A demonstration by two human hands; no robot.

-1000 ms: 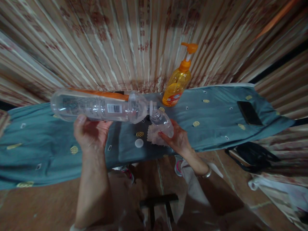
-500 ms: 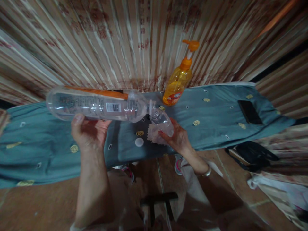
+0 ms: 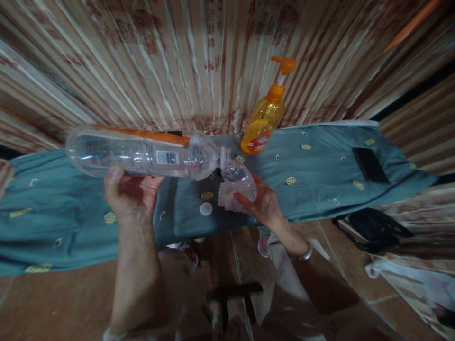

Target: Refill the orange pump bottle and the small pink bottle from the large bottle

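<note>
My left hand (image 3: 133, 196) grips a large clear plastic bottle (image 3: 142, 154) from below. It lies nearly level, with an orange strip and a barcode on its label, and its open neck points right. My right hand (image 3: 263, 201) is closed around a small clear bottle (image 3: 240, 177), tilted so that its mouth meets the large bottle's mouth. Whether liquid passes between them I cannot tell. Under the small bottle is a pale cloth with a zigzag edge (image 3: 225, 196). A round white cap (image 3: 205, 209) lies on the teal cloth left of it.
An orange pump bottle (image 3: 261, 123) stands at the back of the table covered with teal cloth (image 3: 313, 189). A dark phone (image 3: 370, 165) lies toward the right end. Pleated curtains (image 3: 185, 61) hang behind. On the floor at right sits a black bag (image 3: 373, 227).
The large bottle's base has shifted very slightly left and down. Both hands keep their grips, and the two bottle mouths stay together.
</note>
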